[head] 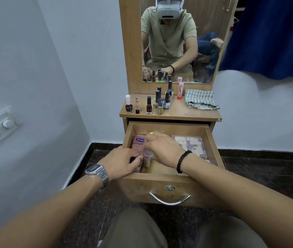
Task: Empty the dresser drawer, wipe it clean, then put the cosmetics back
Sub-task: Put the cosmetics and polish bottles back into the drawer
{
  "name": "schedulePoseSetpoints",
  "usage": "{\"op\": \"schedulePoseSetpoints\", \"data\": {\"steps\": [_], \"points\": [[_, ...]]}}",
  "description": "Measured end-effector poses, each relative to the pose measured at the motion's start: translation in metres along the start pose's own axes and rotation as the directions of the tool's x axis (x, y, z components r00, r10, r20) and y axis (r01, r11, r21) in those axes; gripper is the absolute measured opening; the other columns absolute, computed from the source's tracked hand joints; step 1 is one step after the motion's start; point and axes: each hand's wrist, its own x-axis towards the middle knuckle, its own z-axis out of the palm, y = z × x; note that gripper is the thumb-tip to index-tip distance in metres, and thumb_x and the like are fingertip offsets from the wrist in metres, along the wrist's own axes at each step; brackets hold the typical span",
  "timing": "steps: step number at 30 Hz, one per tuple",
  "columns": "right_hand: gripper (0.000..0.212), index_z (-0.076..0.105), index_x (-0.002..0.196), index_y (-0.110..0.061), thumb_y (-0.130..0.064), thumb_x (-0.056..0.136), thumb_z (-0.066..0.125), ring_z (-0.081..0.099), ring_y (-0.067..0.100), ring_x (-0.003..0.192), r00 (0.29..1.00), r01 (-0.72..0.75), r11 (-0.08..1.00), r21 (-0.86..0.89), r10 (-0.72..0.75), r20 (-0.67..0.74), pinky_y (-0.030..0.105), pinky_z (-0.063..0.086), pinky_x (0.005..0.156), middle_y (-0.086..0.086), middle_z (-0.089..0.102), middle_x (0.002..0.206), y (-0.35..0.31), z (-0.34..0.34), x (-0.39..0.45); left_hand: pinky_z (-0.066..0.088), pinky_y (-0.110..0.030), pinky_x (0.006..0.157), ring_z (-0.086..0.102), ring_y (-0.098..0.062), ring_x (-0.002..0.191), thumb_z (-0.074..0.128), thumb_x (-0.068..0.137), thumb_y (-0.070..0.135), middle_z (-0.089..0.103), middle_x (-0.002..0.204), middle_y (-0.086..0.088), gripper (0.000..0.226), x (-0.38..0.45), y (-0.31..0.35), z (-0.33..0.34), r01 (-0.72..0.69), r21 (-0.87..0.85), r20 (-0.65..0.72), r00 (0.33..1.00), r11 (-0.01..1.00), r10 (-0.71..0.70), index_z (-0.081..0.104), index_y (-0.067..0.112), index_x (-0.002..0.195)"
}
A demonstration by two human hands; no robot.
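The wooden drawer (169, 178) of the dresser stands pulled out. Inside it lie a pink Vaseline tube (138, 141), a small yellowish bottle with a pink cap (147, 159) and a clear plastic makeup palette (190, 144). My left hand (122, 162) reaches into the drawer's left front corner, its fingers curled beside the small bottle. My right hand (161, 148) lies over the drawer's middle, fingers bent down around the bottle's top; a yellow-green item (150, 133) peeks out behind its fingertips. What each hand actually holds is hidden.
On the dresser top (174, 112) stand several nail polish bottles (149, 105), a red-based tube (180, 91) and a crumpled checked cloth (201, 99). A mirror (177, 42) rises behind. White wall on the left, blue curtain (270, 36) at the right, dark floor below.
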Motion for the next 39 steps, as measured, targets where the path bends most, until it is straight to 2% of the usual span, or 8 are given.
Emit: {"op": "schedulePoseSetpoints", "data": {"steps": [7, 13, 18, 24, 27, 31, 35, 39], "points": [[0.033, 0.061, 0.12, -0.023, -0.017, 0.088, 0.062, 0.047, 0.02, 0.109, 0.999, -0.001, 0.999, 0.035, 0.003, -0.046, 0.034, 0.044, 0.087, -0.001, 0.052, 0.121, 0.005, 0.001, -0.003, 0.035, -0.027, 0.051, 0.053, -0.01, 0.056, 0.039, 0.095, 0.042, 0.061, 0.063, 0.007, 0.037, -0.001, 0.0, -0.001, -0.004, 0.002, 0.014, 1.0, 1.0, 0.004, 0.06, 0.026, 0.068], [0.031, 0.06, 0.119, -0.027, -0.017, 0.089, 0.058, 0.049, 0.015, 0.109, 0.982, 0.002, 0.986, 0.165, 0.03, -0.186, 0.032, 0.044, 0.093, -0.007, 0.054, 0.12, 0.024, -0.02, -0.007, 0.032, -0.025, 0.05, 0.052, -0.008, 0.055, 0.036, 0.091, 0.045, 0.06, 0.063, 0.008, 0.035, -0.001, 0.001, -0.002, -0.004, 0.006, 0.026, 1.0, 1.0, 0.004, 0.055, 0.032, 0.065], [0.034, 0.063, 0.117, -0.019, -0.005, 0.089, 0.05, 0.054, 0.013, 0.113, 0.912, -0.108, 0.953, 0.284, 0.208, -0.352, 0.032, 0.046, 0.099, -0.004, 0.061, 0.122, 0.067, -0.046, 0.0, 0.043, -0.032, 0.055, 0.051, -0.008, 0.057, 0.03, 0.09, 0.05, 0.058, 0.062, 0.009, 0.038, -0.001, 0.0, -0.001, -0.021, 0.013, 0.028, 0.999, 1.0, 0.02, 0.047, 0.033, 0.061], [0.043, 0.057, 0.125, -0.014, 0.001, 0.085, 0.05, 0.056, 0.021, 0.114, 0.802, -0.307, 0.883, 0.354, 0.44, -0.403, 0.032, 0.046, 0.098, 0.006, 0.059, 0.125, 0.146, -0.049, 0.034, 0.044, -0.033, 0.056, 0.051, -0.009, 0.057, 0.028, 0.091, 0.052, 0.055, 0.061, 0.009, 0.04, -0.001, -0.004, 0.001, -0.065, 0.003, -0.021, 0.998, 0.998, 0.065, 0.051, 0.028, 0.067], [0.053, 0.051, 0.134, -0.016, 0.002, 0.084, 0.053, 0.052, 0.026, 0.122, 0.772, -0.395, 0.853, 0.34, 0.509, -0.38, 0.039, 0.044, 0.103, 0.007, 0.052, 0.135, 0.176, -0.054, 0.059, 0.04, -0.026, 0.055, 0.051, -0.008, 0.058, 0.033, 0.092, 0.048, 0.053, 0.059, 0.012, 0.036, -0.002, -0.002, 0.0, -0.069, -0.025, -0.025, 0.997, 0.997, 0.068, 0.05, 0.028, 0.066], [0.062, 0.049, 0.137, -0.019, 0.0, 0.079, 0.063, 0.051, 0.029, 0.123, 0.803, -0.456, 0.854, 0.251, 0.516, -0.297, 0.04, 0.042, 0.103, 0.008, 0.049, 0.139, 0.207, -0.057, 0.086, 0.032, -0.018, 0.053, 0.048, -0.004, 0.057, 0.033, 0.092, 0.048, 0.047, 0.056, 0.021, 0.033, -0.002, -0.002, -0.001, -0.08, -0.043, -0.024, 0.997, 0.996, 0.079, 0.043, 0.037, 0.063], [0.043, 0.059, 0.126, -0.02, -0.006, 0.086, 0.059, 0.058, 0.027, 0.108, 0.836, -0.452, 0.874, 0.179, 0.485, -0.257, 0.033, 0.046, 0.087, 0.006, 0.059, 0.124, 0.221, -0.048, 0.102, 0.027, -0.014, 0.053, 0.048, -0.001, 0.058, 0.035, 0.093, 0.046, 0.046, 0.056, 0.022, 0.032, -0.002, -0.001, -0.001, -0.084, -0.046, -0.019, 0.996, 0.995, 0.083, 0.041, 0.037, 0.063], [0.022, 0.064, 0.104, -0.02, -0.008, 0.087, 0.059, 0.059, 0.02, 0.089, 0.814, -0.472, 0.842, 0.259, 0.53, -0.239, 0.026, 0.042, 0.076, 0.004, 0.065, 0.101, 0.221, -0.043, 0.099, 0.03, -0.017, 0.054, 0.047, 0.0, 0.056, 0.032, 0.091, 0.047, 0.047, 0.056, 0.02, 0.032, -0.002, 0.001, -0.002, -0.084, -0.053, -0.025, 0.996, 0.995, 0.083, 0.045, 0.033, 0.065]]}}
